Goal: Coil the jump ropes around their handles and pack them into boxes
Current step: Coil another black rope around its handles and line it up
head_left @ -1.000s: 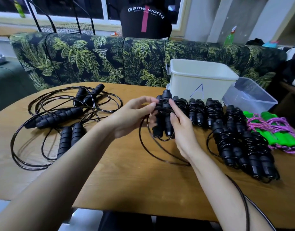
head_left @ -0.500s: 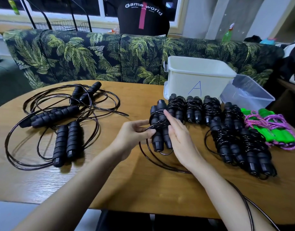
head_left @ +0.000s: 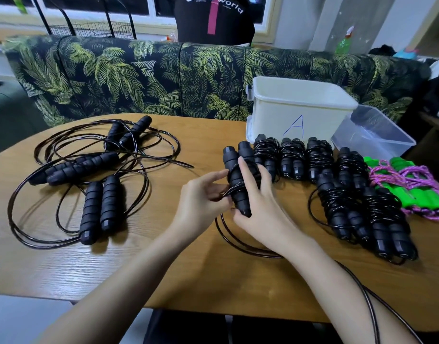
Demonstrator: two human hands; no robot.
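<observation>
Black handles (head_left: 234, 167) clasped in right hand (head_left: 260, 209) (fingers (head_left: 247, 173) curled round), left hand (head_left: 201, 202) pinching the cord (head_left: 229, 191)

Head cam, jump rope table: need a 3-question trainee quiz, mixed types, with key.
1. True or false: the right hand grips the pair of black handles while the left hand pinches its cord.
2. The wrapped ropes at the far right of the table have handles of which colour? a) red b) green c) blue
3. Fill in: the white box is marked with the letter ___.
Key: 1 true; 2 b; 3 A.
</observation>
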